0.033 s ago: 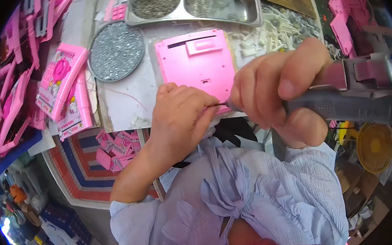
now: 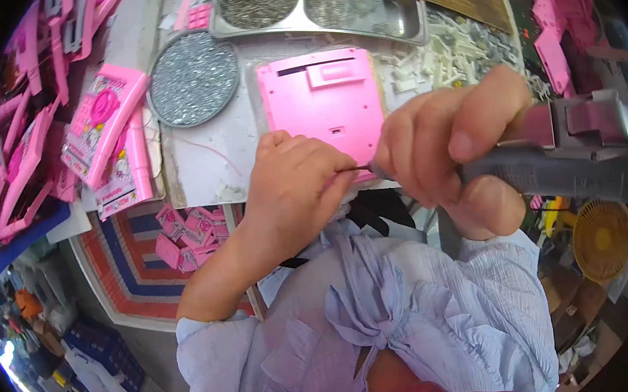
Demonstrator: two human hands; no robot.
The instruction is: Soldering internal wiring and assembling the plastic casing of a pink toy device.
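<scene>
The pink panel [image 2: 321,112] lay on the white worktop [image 2: 202,169], with a slot along its far side and small dark holes in its face; it served as the landmark. The left hand [image 2: 299,178], above the panel's near left corner, had its thumb and forefinger pinched on the tip of a thin dark bit [image 2: 359,167]; whether they also hid a screw could not be told. The right hand [image 2: 449,145], at the panel's near right corner, was wrapped around the front of a grey driver [image 2: 565,169]. The bit crossed the panel's near edge in outline, but the gap in depth was unclear. The chief hazard was judged to be the pinch itself: with the fingertips at the bit's end, an early spin could nip skin, and a loose grip could drop a small fastener. A tilted bit might slip and scratch the pink face. Left of the panel stood a round dish [image 2: 197,123] of silvery pieces, and beyond it a metal tray [image 2: 301,20] with 2 visible compartments; a stray elbow or sleeve could spill the dish. White plastic parts [image 2: 440,51] lay loose to the panel's right, where a dropped screw could vanish.
</scene>
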